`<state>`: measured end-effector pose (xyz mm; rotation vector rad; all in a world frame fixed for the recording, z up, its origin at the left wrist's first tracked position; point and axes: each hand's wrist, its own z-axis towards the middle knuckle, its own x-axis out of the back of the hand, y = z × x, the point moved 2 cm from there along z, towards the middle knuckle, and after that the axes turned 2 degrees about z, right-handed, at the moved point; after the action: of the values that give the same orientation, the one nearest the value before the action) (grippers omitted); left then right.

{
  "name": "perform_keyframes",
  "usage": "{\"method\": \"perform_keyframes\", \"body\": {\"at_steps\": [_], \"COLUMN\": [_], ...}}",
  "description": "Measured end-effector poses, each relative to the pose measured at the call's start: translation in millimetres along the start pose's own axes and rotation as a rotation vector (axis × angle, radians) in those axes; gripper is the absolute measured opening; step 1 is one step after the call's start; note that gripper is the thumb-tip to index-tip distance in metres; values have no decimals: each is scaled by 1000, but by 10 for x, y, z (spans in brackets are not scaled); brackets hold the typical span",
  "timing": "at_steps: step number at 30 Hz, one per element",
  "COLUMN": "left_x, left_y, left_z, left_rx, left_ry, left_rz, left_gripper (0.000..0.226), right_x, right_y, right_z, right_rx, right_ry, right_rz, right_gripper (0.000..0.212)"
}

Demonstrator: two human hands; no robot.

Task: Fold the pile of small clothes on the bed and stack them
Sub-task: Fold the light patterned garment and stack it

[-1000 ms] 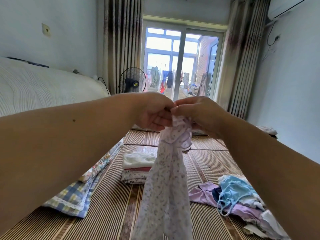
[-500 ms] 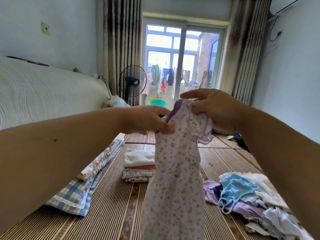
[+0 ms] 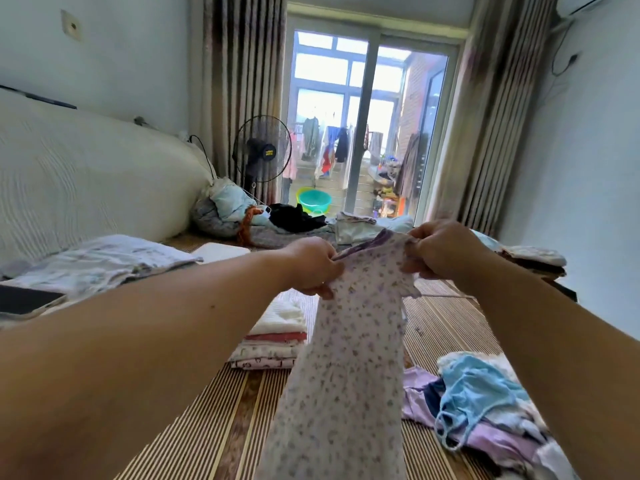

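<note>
I hold a small white garment with a purple flower print [image 3: 349,368] up in the air over the bed's striped bamboo mat [image 3: 214,420]. My left hand [image 3: 313,266] grips its top left edge and my right hand [image 3: 441,252] grips its top right edge, so the cloth hangs straight down between them. Behind the garment, a stack of folded clothes [image 3: 273,337] sits on the mat, white on top. At the right lies an unfolded pile [image 3: 485,407] with a light blue piece over purple and white ones.
A padded white headboard [image 3: 86,181] runs along the left. A folded blanket [image 3: 100,261] and a dark phone [image 3: 24,301] lie at the left. Bags and dark clothes [image 3: 256,216] crowd the far end, near a standing fan [image 3: 261,148] and the glass door.
My hands have moved apart along the garment's top edge and lowered, spreading it wider. The camera has tilted so more of the bed's far end shows.
</note>
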<state>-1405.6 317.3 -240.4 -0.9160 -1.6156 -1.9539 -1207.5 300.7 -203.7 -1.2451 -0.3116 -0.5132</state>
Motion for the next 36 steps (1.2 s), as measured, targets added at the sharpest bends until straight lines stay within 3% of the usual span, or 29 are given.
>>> {"method": "perform_keyframes", "body": {"at_steps": [3, 9, 13, 18, 24, 30, 36], "left_x": [-30, 107, 158, -82, -896, -1632, -1711], "left_y": [17, 231, 322, 44, -742, -1347, -1351], "left_z": [294, 749, 790, 449, -400, -1296, -1750], "left_rx": [-21, -146, -197, -189, -64, -29, -119], "left_ry": [134, 418, 518, 404, 76, -185, -366], "left_rz": [-93, 109, 84, 191, 239, 334, 454], "left_gripper": [20, 24, 24, 24, 21, 26, 30], "right_x": [-50, 130, 218, 111, -362, -721, -704], "right_y": [119, 21, -119, 118, 875, 1708, 1846], "right_z": [245, 610, 628, 287, -720, -1731, -2130], "right_rx": [-8, 139, 227, 187, -41, -245, -371], "right_ry": [29, 151, 170, 30, -325, -492, -663], "right_rz": [195, 201, 222, 4, -230, -189, -71], "right_gripper": [20, 16, 15, 15, 14, 18, 16]}}
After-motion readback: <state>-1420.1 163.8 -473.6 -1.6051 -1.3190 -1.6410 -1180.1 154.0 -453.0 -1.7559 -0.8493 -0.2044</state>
